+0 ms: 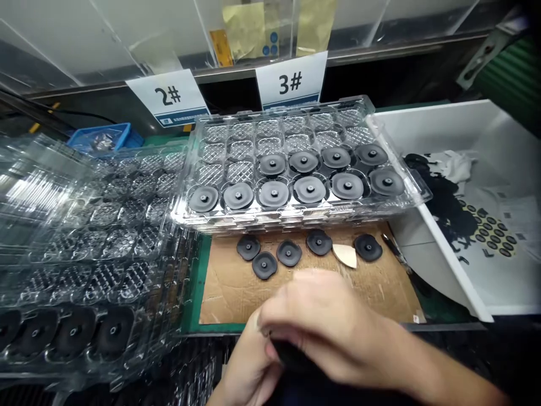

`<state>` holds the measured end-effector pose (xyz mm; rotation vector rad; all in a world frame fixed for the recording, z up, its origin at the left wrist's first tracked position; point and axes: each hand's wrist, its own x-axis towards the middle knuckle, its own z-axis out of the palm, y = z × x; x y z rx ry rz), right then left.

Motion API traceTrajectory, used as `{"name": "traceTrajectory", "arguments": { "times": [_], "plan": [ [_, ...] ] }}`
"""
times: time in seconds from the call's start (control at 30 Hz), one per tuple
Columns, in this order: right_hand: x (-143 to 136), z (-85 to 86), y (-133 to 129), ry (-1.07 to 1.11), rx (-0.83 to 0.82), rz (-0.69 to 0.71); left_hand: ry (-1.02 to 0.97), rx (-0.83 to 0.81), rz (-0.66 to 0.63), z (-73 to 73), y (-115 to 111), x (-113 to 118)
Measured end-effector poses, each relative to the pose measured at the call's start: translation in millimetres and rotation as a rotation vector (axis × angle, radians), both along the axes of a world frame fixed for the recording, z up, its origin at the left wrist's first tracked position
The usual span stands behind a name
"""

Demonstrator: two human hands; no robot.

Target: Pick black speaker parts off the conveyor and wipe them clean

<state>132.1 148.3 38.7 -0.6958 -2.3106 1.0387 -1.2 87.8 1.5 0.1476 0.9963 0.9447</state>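
My right hand (325,316) is curled over my left hand (249,361), close to my body at the front edge of the cardboard sheet (228,293). A dark part (291,355), mostly hidden, shows between the two closed hands. Just beyond them, several black rounded parts with a small centre post, such as one black part (265,265), lie loose on the cardboard. A pale wedge-shaped piece (345,255) sits among them. Behind stands a clear blister tray (296,211), with more such parts in its front row and in the right of the row behind.
More clear trays (122,242) are stacked at left, some pockets holding black parts. At right, a white bin (452,265) holds black pieces and a sheet of oval stickers (490,228). A pen-like tool (395,251) lies beside it. A blue box (129,135) stands behind.
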Motion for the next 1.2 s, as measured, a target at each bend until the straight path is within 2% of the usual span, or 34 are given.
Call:
{"name": "traceTrajectory", "arguments": {
  "times": [0.1, 0.13, 0.2, 0.23, 0.3, 0.37, 0.4, 0.47, 0.5, 0.57, 0.73, 0.93, 1.0, 1.2],
  "plan": [
    [0.9, -1.2, -1.1, 0.039, -0.083, -0.241, 0.025, -0.01, -0.004, 0.3, -4.8, -1.9],
    [0.8, -2.1, -2.6, 0.058, -0.101, -0.238, 0.019, -0.009, -0.007, -0.8, -6.3, -2.1],
    [1.5, -6.0, -4.0, 0.096, -0.159, -0.139, -0.026, 0.016, -0.017, -3.9, -7.9, -2.2],
    [3.1, -9.8, -3.2, 0.13, -0.211, -0.144, -0.064, 0.031, -0.021, -5.3, -8.1, -2.3],
    [9.8, -22.1, 0.7, 0.261, -0.396, -0.344, -0.153, 0.043, -0.019, -8.0, -7.5, -3.6],
    [20.4, -39.2, 4.2, 0.457, -0.69, -0.605, -0.243, 0.032, -0.011, -11.2, -7.1, -6.7],
    [26.1, -48.6, 4.4, 0.548, -0.859, -0.682, -0.284, 0.031, -0.007, -13.3, -7.2, -8.6],
    [35.4, -66.4, 0.2, 0.654, -1.145, -0.7, -0.347, 0.043, 0.006, -18.3, -8.4, -12.6],
    [38.2, -74.4, -4.1, 0.665, -1.237, -0.689, -0.373, 0.05, 0.016, -21.1, -9.3, -14.2],
    [39.6, -87.7, -15.2, 0.653, -1.321, -0.676, -0.409, 0.053, 0.05, -26.5, -11.0, -16.6],
    [29.5, -105.8, -36.3, 0.612, -1.351, -0.68, -0.426, 0.032, 0.149, -36.1, -10.8, -18.9],
    [31.3, -114.2, -44.2, 0.372, -1.217, -0.593, -0.368, 0.016, 0.234, -39.9, -9.4, -20.9],
    [37.0, -121.1, -49.3, 0.234, -1.13, -0.582, -0.356, 0.009, 0.259, -39.8, -10.1, -20.3],
    [49.3, -150.3, -74.3, -0.076, -0.68, -0.759, -0.306, 0.005, 0.309, -38.8, -10.9, -17.3]
  ]
}}
